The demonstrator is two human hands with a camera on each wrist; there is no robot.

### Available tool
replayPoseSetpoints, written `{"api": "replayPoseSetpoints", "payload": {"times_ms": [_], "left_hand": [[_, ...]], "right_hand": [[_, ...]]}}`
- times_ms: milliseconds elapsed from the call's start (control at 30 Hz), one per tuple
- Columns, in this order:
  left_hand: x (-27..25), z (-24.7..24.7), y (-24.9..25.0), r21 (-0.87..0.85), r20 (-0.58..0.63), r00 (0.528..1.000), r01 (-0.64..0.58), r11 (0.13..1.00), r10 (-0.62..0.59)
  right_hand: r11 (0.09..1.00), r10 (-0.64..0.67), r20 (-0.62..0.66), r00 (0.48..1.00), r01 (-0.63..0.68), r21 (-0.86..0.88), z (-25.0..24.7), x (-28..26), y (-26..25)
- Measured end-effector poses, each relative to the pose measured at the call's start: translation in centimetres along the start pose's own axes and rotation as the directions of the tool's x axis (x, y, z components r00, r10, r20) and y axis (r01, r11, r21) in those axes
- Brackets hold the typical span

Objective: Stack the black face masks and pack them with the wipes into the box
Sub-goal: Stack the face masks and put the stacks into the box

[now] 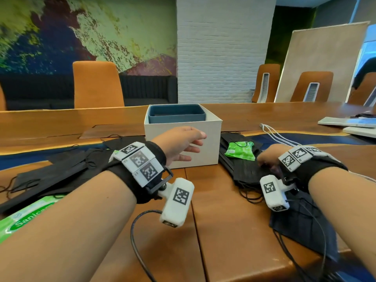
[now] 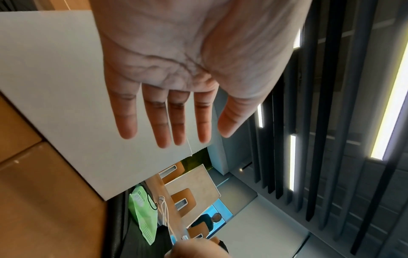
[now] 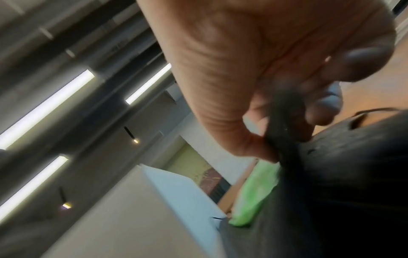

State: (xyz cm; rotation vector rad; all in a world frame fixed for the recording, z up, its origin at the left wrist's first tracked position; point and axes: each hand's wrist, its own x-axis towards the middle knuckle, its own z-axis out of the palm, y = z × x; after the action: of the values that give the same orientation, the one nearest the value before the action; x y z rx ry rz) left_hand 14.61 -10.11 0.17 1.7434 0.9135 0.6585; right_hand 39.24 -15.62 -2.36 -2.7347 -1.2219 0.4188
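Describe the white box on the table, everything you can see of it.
The white box is a squarish, matte container that looks like stiff cardboard, standing upright and open-topped on the wooden table. A dark blue-grey insert sits in its top. The left hand is spread open, fingers straight, in front of its near wall; contact cannot be confirmed. A stack of black masks topped by a small green wipe packet lies by its right side.

Long wooden table with blue inlay strip, runs wall to wall basically. Orange high-back chairs behind far edge, more at far right. White brick pillar dead centre, green-and-purple mural on wall left of it. Dark sofa under mural. Pale board leaning at right. Ceiling dark slats, strip lights.
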Motion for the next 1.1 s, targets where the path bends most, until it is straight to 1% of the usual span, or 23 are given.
{"api": "replayPoseSetpoints", "payload": {"times_ms": [100,233,300,367,433,500,533,567,600,667,733,767,833,867,933,1033,1100], "left_hand": [[0.0,-0.1,-0.5,-0.048,-0.015,0.999,0.032,0.998,-0.032],[-0.1,-0.1,-1.0,-0.149,-0.012,0.997,0.069,0.986,-0.072],[-0.1,0.0,-1.5,-0.195,0.001,0.996,0.085,0.977,-0.087],[-0.1,0.2,-2.0,-0.238,0.014,0.994,0.111,0.965,-0.111],[-0.2,0.1,-2.5,-0.301,0.04,0.988,0.152,0.941,-0.147],[-0.2,-0.1,-2.7,-0.401,0.104,0.98,0.195,0.895,-0.167],[-0.1,-0.4,-2.8,-0.466,0.131,0.98,0.195,0.863,-0.151],[-0.2,-0.7,-2.8,-0.535,0.133,0.983,0.177,0.826,-0.125],[-0.4,-1.1,-2.7,-0.582,0.104,0.989,0.143,0.8,-0.101],[-0.7,-2.2,-2.7,-0.596,-0.012,0.998,0.037,0.802,-0.055],[-0.9,-3.9,-2.8,-0.582,-0.147,0.989,-0.081,0.809,-0.007],[-0.9,-5.0,-3.0,-0.578,-0.2,0.98,-0.128,0.806,0.011],[-1.2,-7.3,-3.4,-0.597,-0.28,0.96,-0.184,0.781,0.012],[-1.3,-8.4,-3.7,-0.615,-0.309,0.951,-0.197,0.764,-0.004],[-1.7,-10.4,-4.5,-0.648,-0.352,0.935,-0.212,0.732,-0.041],[-2.1,-12.8,-5.9,-0.668,-0.366,0.926,-0.192,0.719,-0.093],[-2.2,-13.8,-7.2,-0.682,-0.361,0.921,-0.154,0.715,-0.146]], "right_hand": [[0.974,-0.063,-0.062,0.996,0.075,0.212,-1.3,-0.7,-1.0],[0.935,-0.103,-0.156,0.982,0.149,0.321,-2.6,-2.4,-2.2],[0.873,-0.189,-0.225,0.956,0.268,0.407,-2.9,-3.3,-3.0],[0.756,-0.306,-0.276,0.911,0.409,0.512,-3.2,-4.8,-4.2],[0.632,-0.435,-0.338,0.835,0.55,0.546,-2.9,-6.5,-5.8],[0.502,-0.515,-0.396,0.76,0.642,0.58,-2.5,-8.2,-7.5],[0.433,-0.547,-0.415,0.727,0.67,0.603,-2.2,-8.6,-8.2],[0.39,-0.567,-0.434,0.7,0.692,0.607,-1.9,-8.8,-8.8],[0.372,-0.577,-0.452,0.68,0.712,0.596,-1.6,-8.9,-9.5],[0.365,-0.576,-0.482,0.66,0.735,0.571,-1.2,-8.9,-10.6],[0.308,-0.542,-0.527,0.655,0.738,0.6,-0.8,-8.6,-11.8],[0.277,-0.517,-0.545,0.66,0.732,0.622,-0.7,-8.5,-12.4],[0.208,-0.466,-0.547,0.696,0.687,0.696,-0.4,-8.2,-13.8],[0.159,-0.45,-0.536,0.714,0.655,0.738,-0.4,-8.2,-14.6],[0.075,-0.438,-0.522,0.732,0.608,0.79,-0.1,-8.0,-16.7],[0.001,-0.424,-0.494,0.759,0.547,0.837,0.9,-8.0,-20.0],[-0.041,-0.452,-0.439,0.776,0.473,0.88,2.1,-8.2,-22.0]]}}
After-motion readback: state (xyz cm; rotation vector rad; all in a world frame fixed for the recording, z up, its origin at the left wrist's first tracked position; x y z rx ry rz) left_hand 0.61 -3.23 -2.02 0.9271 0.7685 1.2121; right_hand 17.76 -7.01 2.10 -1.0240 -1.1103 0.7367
